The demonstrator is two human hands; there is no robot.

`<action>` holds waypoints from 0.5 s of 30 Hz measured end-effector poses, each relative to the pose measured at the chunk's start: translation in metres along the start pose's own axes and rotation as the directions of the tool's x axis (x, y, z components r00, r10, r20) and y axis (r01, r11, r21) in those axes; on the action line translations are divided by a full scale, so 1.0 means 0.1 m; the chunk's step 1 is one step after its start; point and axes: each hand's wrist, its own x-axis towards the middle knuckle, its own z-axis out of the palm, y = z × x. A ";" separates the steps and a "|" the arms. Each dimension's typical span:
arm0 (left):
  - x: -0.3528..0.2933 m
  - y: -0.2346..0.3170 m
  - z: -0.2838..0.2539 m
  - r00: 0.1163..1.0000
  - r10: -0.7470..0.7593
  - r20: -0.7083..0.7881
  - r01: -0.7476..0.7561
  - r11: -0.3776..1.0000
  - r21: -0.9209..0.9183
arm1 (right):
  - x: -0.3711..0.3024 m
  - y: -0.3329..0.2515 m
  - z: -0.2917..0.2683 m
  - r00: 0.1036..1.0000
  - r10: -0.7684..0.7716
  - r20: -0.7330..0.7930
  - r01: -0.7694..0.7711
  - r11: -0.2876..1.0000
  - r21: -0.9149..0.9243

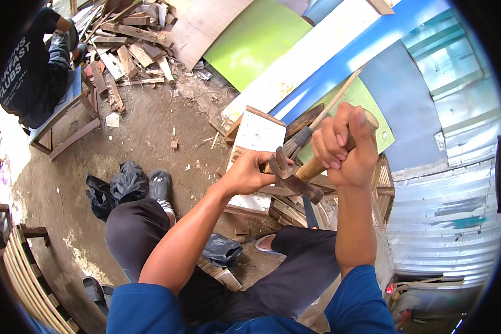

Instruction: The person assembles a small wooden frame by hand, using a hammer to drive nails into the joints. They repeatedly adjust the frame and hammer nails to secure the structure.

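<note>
My right hand is closed round the wooden handle of a claw hammer, raised in front of me. Its rusty brown head hangs at the lower left end, just beside the fingers of my left hand. That hand rests over a low white-topped wooden bench, thumb and fingers pinched together. The hammer head covers the fingertips, so what they hold cannot be made out. Wooden slats lie beside the bench, under the hammer.
A long-handled broom leans behind the hammer. Scrap wood is heaped at the far left, near a seated person. Black plastic bags lie by my left foot. Coloured panels and corrugated metal sheets stand at the far side and right.
</note>
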 end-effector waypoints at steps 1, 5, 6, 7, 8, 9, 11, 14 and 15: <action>-0.04 0.02 0.00 1.000 0.001 0.007 -0.001 1.000 -0.006 | -0.04 -0.03 0.01 0.999 0.009 -0.035 -0.010 1.000 -0.019; 0.04 -0.04 -0.03 0.995 -0.091 0.039 0.092 0.995 -0.032 | 0.02 0.00 -0.11 0.998 0.018 -0.064 -0.017 1.000 0.019; 0.04 -0.05 -0.04 0.997 -0.064 0.036 0.066 0.997 -0.042 | 0.03 0.00 -0.14 0.999 0.017 -0.043 -0.015 0.999 0.044; 0.05 -0.05 -0.05 0.999 -0.045 0.028 0.046 0.998 -0.044 | 0.03 0.01 -0.17 1.000 0.005 -0.016 -0.004 0.999 0.032; 0.05 -0.06 -0.04 0.999 -0.035 0.027 0.036 0.999 -0.037 | -0.01 0.01 -0.19 1.000 -0.007 0.006 0.007 1.000 0.020; 0.06 -0.07 -0.04 1.000 -0.020 0.020 0.021 0.999 -0.050 | -0.04 0.02 -0.21 0.999 -0.024 0.028 0.024 1.000 0.007; 0.06 -0.09 -0.05 1.000 -0.009 0.006 0.009 0.999 -0.050 | -0.11 0.02 -0.25 0.999 -0.042 -0.009 0.043 0.994 0.102; 0.08 -0.13 -0.04 1.000 -0.010 0.004 0.010 0.998 -0.064 | -0.17 0.05 -0.35 0.992 -0.123 0.022 0.117 0.976 0.182; 0.07 -0.15 -0.04 0.999 -0.037 -0.006 0.036 0.999 -0.036 | -0.21 0.07 -0.38 0.987 -0.156 0.039 0.145 0.969 0.201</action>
